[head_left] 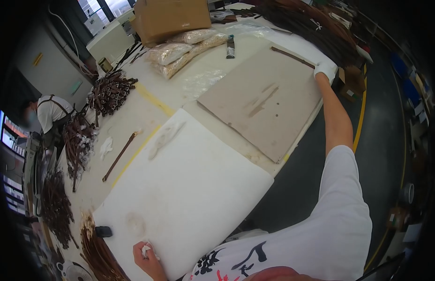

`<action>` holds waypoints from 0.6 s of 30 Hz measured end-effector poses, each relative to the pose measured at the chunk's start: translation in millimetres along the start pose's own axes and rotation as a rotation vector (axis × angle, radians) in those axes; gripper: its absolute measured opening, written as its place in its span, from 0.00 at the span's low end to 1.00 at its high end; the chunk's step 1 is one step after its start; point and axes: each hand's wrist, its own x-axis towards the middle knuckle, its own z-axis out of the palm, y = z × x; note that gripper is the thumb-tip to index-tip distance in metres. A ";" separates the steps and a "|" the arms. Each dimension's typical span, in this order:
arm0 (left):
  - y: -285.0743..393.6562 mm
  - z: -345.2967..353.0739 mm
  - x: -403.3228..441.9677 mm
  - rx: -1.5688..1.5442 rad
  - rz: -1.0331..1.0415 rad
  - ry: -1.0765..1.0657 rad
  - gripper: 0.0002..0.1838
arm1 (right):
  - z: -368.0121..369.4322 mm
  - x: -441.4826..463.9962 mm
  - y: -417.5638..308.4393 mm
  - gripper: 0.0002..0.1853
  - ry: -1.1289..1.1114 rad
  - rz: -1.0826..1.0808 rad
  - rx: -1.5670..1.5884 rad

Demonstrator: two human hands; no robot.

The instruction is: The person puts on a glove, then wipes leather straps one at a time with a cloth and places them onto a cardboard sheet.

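Observation:
My left hand [149,261] is closed around a crumpled white cloth [146,250] at the lower left, by the edge of a large white sheet [194,173]. My right hand [325,71], in a white glove, reaches far out to the upper right. Its fingers are closed on the near end of a thin dark brown leather strap [292,56], which lies along the far edge of a grey-brown board [266,103]. The fingertips themselves are hard to see. A small black block-like object [103,231] rests at the sheet's left edge.
Brown strap bundles [107,93] line the table's left side, near a single strap [119,157]. More dark straps [311,28] are piled at the back right. A cardboard box [173,21] and plastic bags [184,49] stand at the back. A person [51,112] bends at far left.

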 end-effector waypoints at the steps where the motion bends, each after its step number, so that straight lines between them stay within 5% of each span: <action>1: 3.6 0.3 0.0 0.006 -0.026 -0.007 0.02 | -3.1 -8.5 -3.0 0.21 0.079 -0.034 -0.047; 4: 5.6 -0.3 1.2 0.014 -0.063 -0.022 0.03 | -12.4 -54.3 -15.3 0.19 0.300 -0.131 -0.148; 6: -2.5 0.2 1.9 0.009 -0.079 -0.024 0.04 | -14.7 -60.3 -22.5 0.18 0.299 -0.266 -0.199; 8: -19.1 -1.8 6.2 0.133 0.201 0.006 0.04 | -7.5 -58.1 -21.5 0.18 0.288 -0.405 -0.248; 10: -21.9 -1.7 5.5 0.086 0.141 0.003 0.04 | 6.8 -49.0 -21.8 0.18 0.135 -0.604 -0.156; 14: 10.6 -2.3 1.3 0.028 -0.080 -0.033 0.02 | 14.9 -40.7 -28.3 0.20 0.045 -0.544 -0.122; 18: 2.9 -2.3 1.5 0.076 -0.039 -0.032 0.03 | 18.1 -36.0 -31.8 0.25 0.077 -0.568 -0.214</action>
